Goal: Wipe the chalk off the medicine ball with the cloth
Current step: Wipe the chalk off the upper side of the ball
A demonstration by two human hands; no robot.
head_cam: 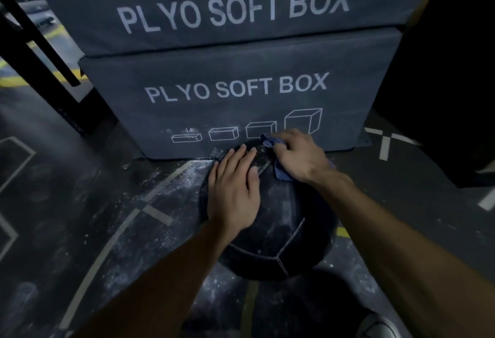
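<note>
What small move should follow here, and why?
Probably drag the cloth under the right hand back toward the person across the ball, since white chalk still speckles its near top while the left hand lies flat, steadying it.

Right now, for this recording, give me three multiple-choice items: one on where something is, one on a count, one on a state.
1. Where is the cloth?
A. under the right hand, on the far side of the ball
B. on the floor by the left arm
C. draped over the top box

2. How many stacked boxes read PLYO SOFT BOX?
A. one
B. two
C. four

3. How does the left hand lie?
A. clenched in a fist
B. lifted off the ball
C. flat on the ball, fingers straight

Answers:
1 A: blue cloth shows at both edges of the right hand.
2 B: the upper box sits on the lower box, each lettered.
3 C: its palm and straight fingers rest on the ball's top.
</note>
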